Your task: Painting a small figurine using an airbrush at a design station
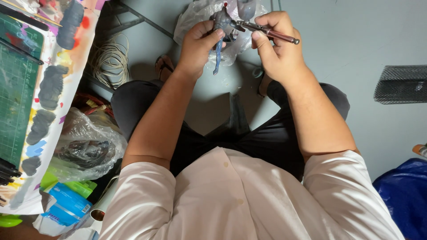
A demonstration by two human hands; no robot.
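Grey-blue and slim, a small figurine (220,26) sits upright in the left hand (199,46), whose fingers (209,31) are clamped around its body while one thin leg hangs down past the palm. It is held out over the person's knees, above the pale grey floor (356,40). The right hand (278,49) has its fingers (267,24) closed on a brown, metal-tipped airbrush (269,32), which lies nearly level with its front end touching or just beside the figurine's upper part; I cannot tell which. Behind both hands a crumpled clear plastic bag (195,15) lies on the floor. To the left stands a worktop (66,102) covered with paper carrying dark grey paint patches and small bright smears, with a green cutting mat (15,89) on it. Beside its edge lie a coil of pale cord (111,60) and another clear bag (86,149) holding something dark. A black mesh piece (400,84) lies at the right, and a blue plastic bag (404,195) is in the lower right corner.
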